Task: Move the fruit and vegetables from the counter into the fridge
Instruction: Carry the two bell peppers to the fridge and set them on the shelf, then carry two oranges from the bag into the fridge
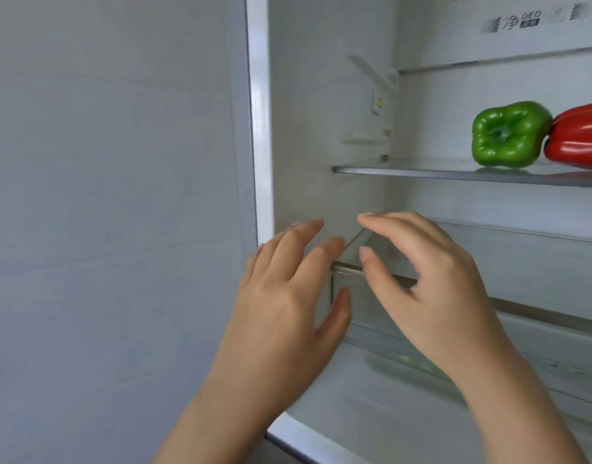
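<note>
The fridge stands open in front of me. A green bell pepper (509,134) and a red bell pepper (579,137) lie touching each other on a glass shelf (405,170) at the upper right. Below them, my left hand (288,296) and my right hand (432,289) hover side by side in front of the lower glass shelf (539,309). Both hands hold nothing and have their fingers spread. The counter is out of view.
The fridge's left frame edge (259,128) runs down the middle, with a pale grey wall (103,195) to its left. Another shelf (489,63) sits near the top. A transparent drawer front (556,360) lies under the lower shelf.
</note>
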`<control>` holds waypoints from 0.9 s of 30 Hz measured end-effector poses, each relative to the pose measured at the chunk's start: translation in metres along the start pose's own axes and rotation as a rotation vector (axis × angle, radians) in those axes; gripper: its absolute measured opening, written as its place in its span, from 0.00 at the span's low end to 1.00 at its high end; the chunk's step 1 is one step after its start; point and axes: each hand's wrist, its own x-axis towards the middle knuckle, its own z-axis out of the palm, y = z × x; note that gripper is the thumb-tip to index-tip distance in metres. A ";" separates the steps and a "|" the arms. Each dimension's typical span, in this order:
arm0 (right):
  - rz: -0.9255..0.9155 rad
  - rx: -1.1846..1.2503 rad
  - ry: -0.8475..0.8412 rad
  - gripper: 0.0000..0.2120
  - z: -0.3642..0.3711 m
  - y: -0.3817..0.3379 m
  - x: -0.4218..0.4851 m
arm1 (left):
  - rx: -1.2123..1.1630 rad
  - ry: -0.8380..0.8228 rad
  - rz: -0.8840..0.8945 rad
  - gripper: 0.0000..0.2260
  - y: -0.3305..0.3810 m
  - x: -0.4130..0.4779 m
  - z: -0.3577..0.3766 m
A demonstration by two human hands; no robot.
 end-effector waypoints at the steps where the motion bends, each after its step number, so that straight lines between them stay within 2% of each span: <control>1: -0.002 0.009 -0.017 0.16 0.006 -0.003 -0.004 | 0.014 -0.006 -0.023 0.18 -0.003 -0.008 -0.005; 6: -0.018 0.013 -0.128 0.16 0.032 -0.028 -0.024 | 0.108 -0.012 -0.102 0.18 -0.022 -0.040 -0.025; 15: -0.126 0.073 -0.228 0.19 0.091 -0.115 -0.053 | 0.281 -0.007 -0.246 0.19 -0.064 -0.111 -0.092; 27: -0.312 0.300 -0.354 0.19 0.186 -0.270 -0.080 | 0.566 0.013 -0.506 0.19 -0.112 -0.221 -0.235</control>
